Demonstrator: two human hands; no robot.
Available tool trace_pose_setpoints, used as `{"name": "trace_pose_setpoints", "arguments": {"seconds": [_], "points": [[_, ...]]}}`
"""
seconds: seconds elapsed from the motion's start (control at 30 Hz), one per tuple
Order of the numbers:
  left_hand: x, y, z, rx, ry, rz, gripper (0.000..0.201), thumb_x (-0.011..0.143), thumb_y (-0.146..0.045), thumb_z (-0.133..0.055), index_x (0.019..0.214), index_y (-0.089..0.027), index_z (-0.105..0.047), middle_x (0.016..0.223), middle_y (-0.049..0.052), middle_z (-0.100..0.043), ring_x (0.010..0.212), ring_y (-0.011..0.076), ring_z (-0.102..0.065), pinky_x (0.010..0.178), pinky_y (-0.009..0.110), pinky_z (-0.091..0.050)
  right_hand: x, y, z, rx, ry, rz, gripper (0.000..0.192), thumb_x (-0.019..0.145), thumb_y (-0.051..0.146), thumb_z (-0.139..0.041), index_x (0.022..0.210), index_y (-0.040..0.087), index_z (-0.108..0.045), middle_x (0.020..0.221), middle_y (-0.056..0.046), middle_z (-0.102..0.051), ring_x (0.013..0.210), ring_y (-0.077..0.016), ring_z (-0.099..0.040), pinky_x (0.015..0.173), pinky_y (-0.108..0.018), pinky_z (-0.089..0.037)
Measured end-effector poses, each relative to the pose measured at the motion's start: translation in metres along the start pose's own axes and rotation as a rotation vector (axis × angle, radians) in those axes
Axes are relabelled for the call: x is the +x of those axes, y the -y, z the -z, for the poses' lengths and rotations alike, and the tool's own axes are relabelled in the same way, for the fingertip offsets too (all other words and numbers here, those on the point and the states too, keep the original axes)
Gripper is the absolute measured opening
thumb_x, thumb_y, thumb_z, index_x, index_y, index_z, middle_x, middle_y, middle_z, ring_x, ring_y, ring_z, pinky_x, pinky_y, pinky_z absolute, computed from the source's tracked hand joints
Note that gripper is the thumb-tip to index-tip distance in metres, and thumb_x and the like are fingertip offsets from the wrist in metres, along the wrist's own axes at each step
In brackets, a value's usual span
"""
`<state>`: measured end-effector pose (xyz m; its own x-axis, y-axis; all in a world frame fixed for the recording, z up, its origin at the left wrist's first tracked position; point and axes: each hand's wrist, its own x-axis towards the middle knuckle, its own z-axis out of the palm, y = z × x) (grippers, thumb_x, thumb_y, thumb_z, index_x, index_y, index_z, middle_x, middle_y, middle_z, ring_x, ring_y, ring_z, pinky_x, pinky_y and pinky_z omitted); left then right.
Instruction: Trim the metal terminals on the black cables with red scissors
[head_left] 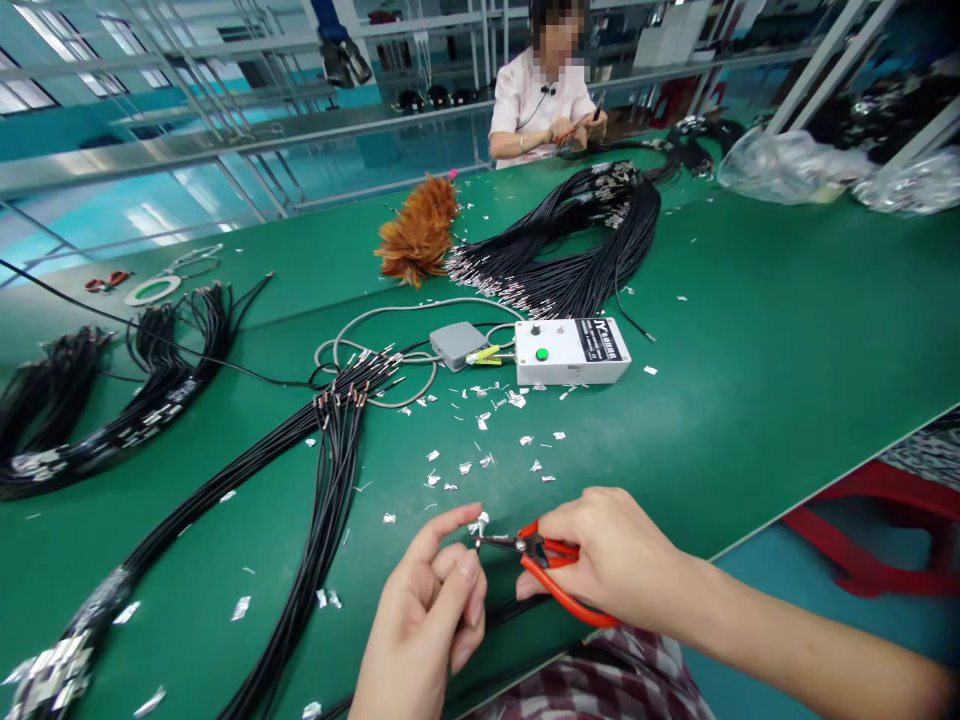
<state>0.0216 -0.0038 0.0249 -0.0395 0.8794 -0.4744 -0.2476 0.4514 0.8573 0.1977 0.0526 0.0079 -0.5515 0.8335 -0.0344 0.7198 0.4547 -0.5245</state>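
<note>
The right hand [611,555] is curled around the red handles of a pair of pliers [551,570], fingers wrapped tight on the grips, the thin metal nose pointing toward the left hand. The left hand [427,610] has its thumb and forefinger pinched together on a small piece of silver foil [478,522] at the end of a black cable; the plier tips meet that foil right at the fingertips. The other left fingers are folded loosely into the palm.

Just beyond the fingers, silver foil scraps [480,455] litter the green table [750,330]. Farther out stand a white control box [571,351] with 1 green button and, beside it, a grey foot pedal [457,344]. To the left of the left hand runs a bundle of black cables [322,480]. Well beyond lie a brown feather duster [420,235] and another cable heap [585,235]. At the far edge a seated person [544,95] works with both hands, metal racks behind.
</note>
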Motion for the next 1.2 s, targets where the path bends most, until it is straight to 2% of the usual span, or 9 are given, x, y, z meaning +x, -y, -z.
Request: {"name": "trace_pose_setpoints", "arguments": {"seconds": [0.37, 0.67, 0.83, 1.0, 1.13, 1.2], "points": [[0.0012, 0.0009, -0.0003, 0.012, 0.012, -0.018, 0.039, 0.085, -0.039, -0.059, 0.116, -0.019, -0.047, 0.052, -0.009, -0.044, 0.038, 0.003, -0.025, 0.038, 0.019, -0.013, 0.0002, 0.0037, 0.0047, -0.138, -0.07, 0.077, 0.053, 0.079, 0.067, -0.05, 0.058, 0.018, -0.056, 0.056, 0.001, -0.066, 0.046, -0.011, -0.05, 0.054, -0.027, -0.021], [0.0014, 0.001, -0.0002, -0.013, -0.004, -0.011, 0.041, 0.082, -0.04, -0.062, 0.113, -0.018, -0.049, 0.052, -0.009, -0.044, 0.037, 0.0018, -0.026, 0.038, 0.018, -0.014, 0.0002, 0.0007, 0.0032, -0.152, -0.027, 0.083, 0.053, 0.083, 0.064, -0.048, 0.058, 0.019, -0.058, 0.056, 0.001, -0.067, 0.046, -0.0109, -0.053, 0.054, -0.028, -0.02], [0.0032, 0.0013, 0.0008, -0.015, -0.006, -0.019, 0.04, 0.082, -0.04, -0.063, 0.114, -0.019, -0.049, 0.051, -0.009, -0.045, 0.035, 0.0018, -0.027, 0.038, 0.018, -0.014, 0.0003, 0.0007, 0.003, -0.198, -0.016, 0.088, 0.048, 0.081, 0.06, -0.055, 0.061, 0.017, -0.059, 0.059, 0.0, -0.068, 0.049, -0.012, -0.054, 0.055, -0.028, -0.021], [0.0034, 0.0015, 0.0016, -0.003, 0.006, -0.001, 0.037, 0.085, -0.039, -0.059, 0.114, -0.019, -0.047, 0.052, -0.009, -0.044, 0.036, 0.0025, -0.027, 0.038, 0.019, -0.013, 0.002, -0.0012, 0.0021, -0.112, 0.042, 0.034, 0.05, 0.081, 0.061, -0.055, 0.057, 0.018, -0.058, 0.055, 0.002, -0.064, 0.046, -0.0088, -0.043, 0.054, -0.027, -0.022], [0.0027, -0.0006, 0.0007, -0.01, 0.002, 0.002, 0.038, 0.084, -0.039, -0.061, 0.114, -0.019, -0.047, 0.052, -0.009, -0.044, 0.036, 0.0025, -0.028, 0.039, 0.02, -0.013, 0.0017, 0.0002, 0.0037, 0.119, 0.195, -0.113, 0.055, 0.073, 0.069, -0.057, 0.051, 0.019, -0.053, 0.043, 0.007, -0.049, 0.044, -0.0079, -0.023, 0.045, -0.023, -0.018], [0.0029, -0.0019, 0.0003, -0.006, 0.0, 0.005, 0.038, 0.084, -0.039, -0.06, 0.114, -0.02, -0.046, 0.052, -0.009, -0.044, 0.037, 0.0025, -0.027, 0.04, 0.021, -0.012, 0.001, 0.001, 0.0031, 0.168, 0.223, -0.146, 0.057, 0.072, 0.071, -0.055, 0.05, 0.019, -0.052, 0.042, 0.007, -0.046, 0.044, -0.0081, -0.02, 0.042, -0.023, -0.017]]}}
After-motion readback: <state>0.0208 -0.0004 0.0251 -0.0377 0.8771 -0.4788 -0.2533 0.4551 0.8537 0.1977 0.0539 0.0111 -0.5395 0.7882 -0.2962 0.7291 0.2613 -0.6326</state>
